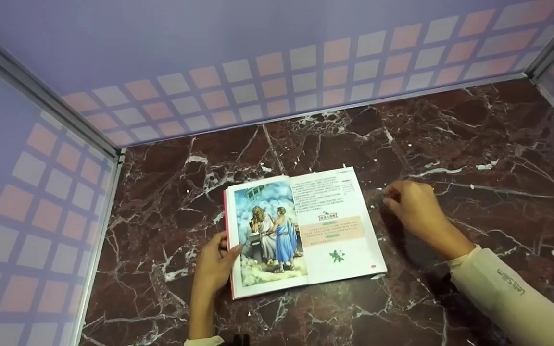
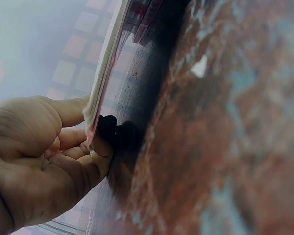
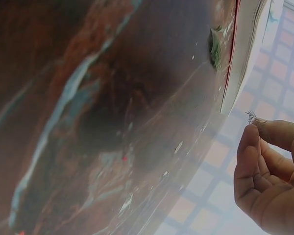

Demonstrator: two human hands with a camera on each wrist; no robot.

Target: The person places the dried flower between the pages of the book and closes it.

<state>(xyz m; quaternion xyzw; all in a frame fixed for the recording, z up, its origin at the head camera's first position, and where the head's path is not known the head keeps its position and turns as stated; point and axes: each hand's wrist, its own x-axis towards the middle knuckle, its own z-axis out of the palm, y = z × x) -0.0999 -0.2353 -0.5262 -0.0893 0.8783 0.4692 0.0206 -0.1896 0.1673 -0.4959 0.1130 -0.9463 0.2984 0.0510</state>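
marbled surface (image 1: 354, 312): l hand (image 1: 213, 266) grips open bk (image 1: 306, 230), r hand (image 1: 414, 204) pinches wisp (image 3: 250, 117).

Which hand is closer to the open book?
The left. The left hand grips the left edge of the open book, while the right hand is off to its right, not touching it.

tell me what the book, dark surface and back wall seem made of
Book: paper, fairly matt, judging by its thin printed pages.
Surface: polished stone or an imitation; it has white veins and a soft sheen.
Back wall: perhaps coated board or plastic; smooth and flat, with printed-looking squares.
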